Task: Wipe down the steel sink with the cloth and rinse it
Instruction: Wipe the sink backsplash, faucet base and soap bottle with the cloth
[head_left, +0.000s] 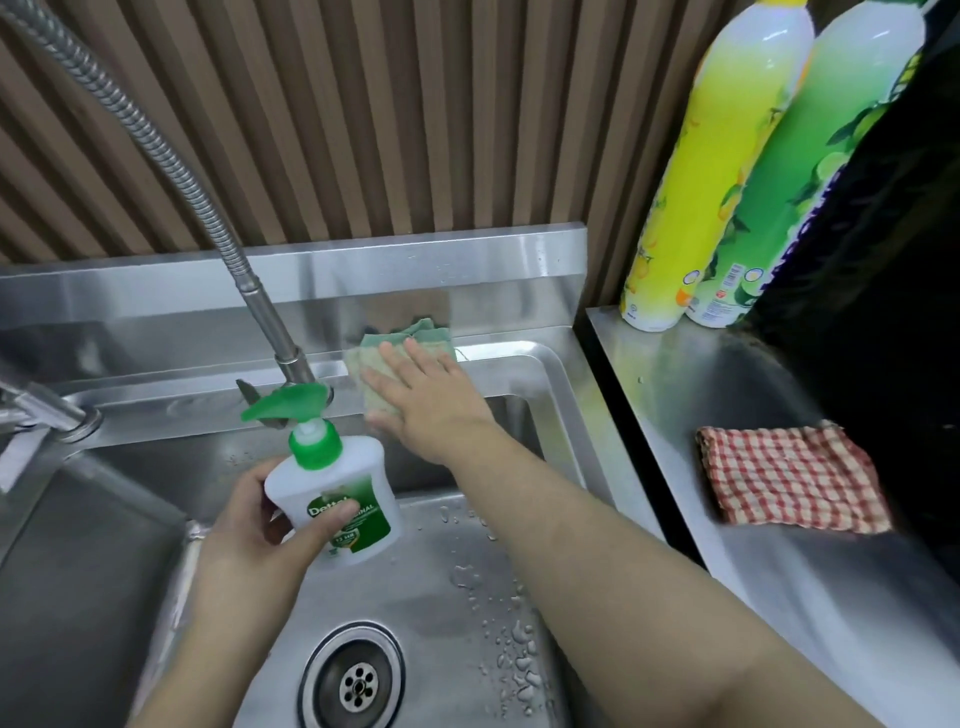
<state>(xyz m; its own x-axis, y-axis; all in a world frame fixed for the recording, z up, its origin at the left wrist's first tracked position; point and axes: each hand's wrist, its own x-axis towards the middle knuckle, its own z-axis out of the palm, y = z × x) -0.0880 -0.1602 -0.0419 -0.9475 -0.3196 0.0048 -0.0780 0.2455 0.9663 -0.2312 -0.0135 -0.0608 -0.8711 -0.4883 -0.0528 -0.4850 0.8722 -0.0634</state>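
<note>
- While the right hand (415, 395) lies flat and open on the green cloth (387, 364), pressing it to the back ledge of the steel sink (524, 358), the wiping step looks to be in hand; the cloth drapes partly over the ledge's inner edge, just right of the faucet nozzle (291, 358).
- The left hand (260, 525) has its grip closed around a white Dettol pump bottle (337, 493), held up over the basin and clear of the ledge, apparently lifted out of the cloth's way.
- Next, by this reading, the cloth should sweep along the ledge and down the basin wall, and the bottle needs a spot to stand before any rinse; no water is seen running from the nozzle.
- Room on the ledge is tight to the left, where the nozzle and the flexible hose (156, 140) hang close to the cloth; to the right the ledge runs bare to the sink's corner.
- Droplets sit on the basin floor near the drain (358, 686), which is open and unobstructed.
- Beyond the sink's right rim lies a steel counter (727, 374), carrying a red checked cloth (789, 478) and, at the back, a yellow bottle (701, 182) and a green bottle (810, 171) standing touching each other, well apart from the wiping hand.
- A ribbed brown wall panel (415, 114) rises behind the splashback.
</note>
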